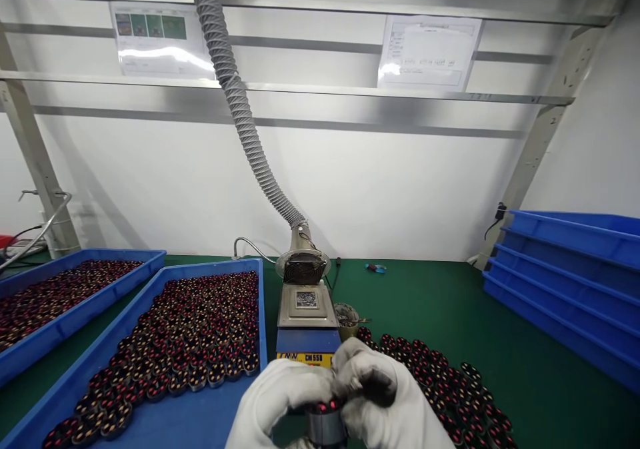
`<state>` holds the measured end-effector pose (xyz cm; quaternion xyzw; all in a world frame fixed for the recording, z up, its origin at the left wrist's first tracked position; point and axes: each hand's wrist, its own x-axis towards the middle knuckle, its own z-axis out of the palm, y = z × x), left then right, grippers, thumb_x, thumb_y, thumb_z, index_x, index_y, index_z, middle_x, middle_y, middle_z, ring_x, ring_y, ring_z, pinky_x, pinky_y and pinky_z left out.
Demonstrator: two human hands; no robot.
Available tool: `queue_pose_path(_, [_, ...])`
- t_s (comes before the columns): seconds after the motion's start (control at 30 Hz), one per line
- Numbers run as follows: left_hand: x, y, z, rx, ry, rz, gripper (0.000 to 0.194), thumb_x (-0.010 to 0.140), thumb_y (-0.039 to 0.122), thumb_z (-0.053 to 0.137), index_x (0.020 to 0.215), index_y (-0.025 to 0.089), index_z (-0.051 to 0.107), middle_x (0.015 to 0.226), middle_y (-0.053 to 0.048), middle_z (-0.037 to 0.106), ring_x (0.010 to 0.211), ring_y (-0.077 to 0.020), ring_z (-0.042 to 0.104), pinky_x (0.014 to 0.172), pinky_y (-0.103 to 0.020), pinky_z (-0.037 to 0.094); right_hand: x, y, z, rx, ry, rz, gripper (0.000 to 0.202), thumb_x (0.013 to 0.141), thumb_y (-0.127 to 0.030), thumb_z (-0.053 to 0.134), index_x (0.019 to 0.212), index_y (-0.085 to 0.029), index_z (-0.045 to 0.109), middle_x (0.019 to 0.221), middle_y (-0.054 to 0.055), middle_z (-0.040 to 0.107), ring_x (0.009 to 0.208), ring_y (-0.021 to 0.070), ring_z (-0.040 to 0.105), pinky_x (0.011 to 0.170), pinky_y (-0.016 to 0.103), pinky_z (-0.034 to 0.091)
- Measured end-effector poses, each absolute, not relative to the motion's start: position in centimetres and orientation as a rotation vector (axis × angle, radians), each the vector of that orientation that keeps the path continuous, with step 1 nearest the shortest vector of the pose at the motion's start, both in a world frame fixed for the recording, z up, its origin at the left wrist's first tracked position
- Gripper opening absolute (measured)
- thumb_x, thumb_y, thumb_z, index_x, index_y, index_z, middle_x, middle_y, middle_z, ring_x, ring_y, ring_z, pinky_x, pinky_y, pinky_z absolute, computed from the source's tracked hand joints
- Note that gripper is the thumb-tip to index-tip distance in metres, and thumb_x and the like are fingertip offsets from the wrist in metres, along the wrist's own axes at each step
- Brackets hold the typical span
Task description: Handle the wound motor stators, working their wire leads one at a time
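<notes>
Both my hands wear white gloves and meet at the bottom middle of the view. My left hand (273,399) and my right hand (383,396) together grip a small dark round coil part (325,422) with red winding at its top. The right glove's fingertips are stained dark. Just beyond my hands stands a small solder pot (307,316) with a blue front and a yellow label. To the right of my hands, several of the same round parts (440,382) lie loose on the green mat.
A blue tray (165,426) of many coil parts lies to the left, a second tray (107,289) further left. A grey ribbed extraction hose (240,109) drops to a fan above the pot. Stacked blue trays (575,282) stand at right. A small cup (347,319) sits beside the pot.
</notes>
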<state>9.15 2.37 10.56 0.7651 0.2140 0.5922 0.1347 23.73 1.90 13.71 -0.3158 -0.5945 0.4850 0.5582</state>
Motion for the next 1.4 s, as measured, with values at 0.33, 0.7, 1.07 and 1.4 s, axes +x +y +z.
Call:
queue_pose_path(0.33, [7.2,2.2,10.8,2.838,0.938,1.983,0.01,0.089,0.019,0.049,0.091,0.021,0.059,0.084,-0.003,0.074,0.085,-0.016,0.068,0.08,-0.029,0.051,23.3,3.0,10.6,-0.431,-0.446,1.366,0.026,0.045,-0.032,0.085,0.066,-0.032,0.07,0.074,-0.004,0.073,0.075,0.016,0.066,0.08,0.032,0.052])
queue_pose_path(0.7, [6.2,3.2,10.5,2.751,0.984,1.771,0.03,0.078,0.015,0.055,0.108,0.016,0.052,0.098,-0.011,0.07,0.096,-0.0182,0.063,0.085,-0.03,0.052,20.0,2.8,9.7,-0.439,-0.901,1.591,0.036,0.06,-0.036,0.078,0.09,-0.018,0.071,0.087,0.009,0.07,0.091,0.0241,0.063,0.091,0.04,0.043])
queue_pose_path(1.07, [5.6,3.1,11.3,2.013,0.854,1.676,0.019,0.08,0.022,0.051,0.077,0.021,0.069,0.078,-0.004,0.073,0.087,-0.02,0.066,0.08,-0.025,0.052,20.2,2.9,8.9,-0.447,-0.716,1.78,0.036,0.055,-0.023,0.082,0.088,-0.02,0.068,0.082,0.005,0.07,0.072,0.0204,0.066,0.077,0.041,0.05])
queue_pose_path(1.4, [5.9,2.6,12.0,1.879,0.815,1.504,0.019,0.071,0.015,0.06,0.081,0.023,0.073,0.089,-0.005,0.073,0.087,-0.0203,0.066,0.085,-0.028,0.049,19.8,2.9,9.4,-0.477,-0.737,1.798,0.035,0.054,-0.027,0.082,0.086,-0.022,0.067,0.074,0.003,0.068,0.069,0.0187,0.065,0.072,0.039,0.052])
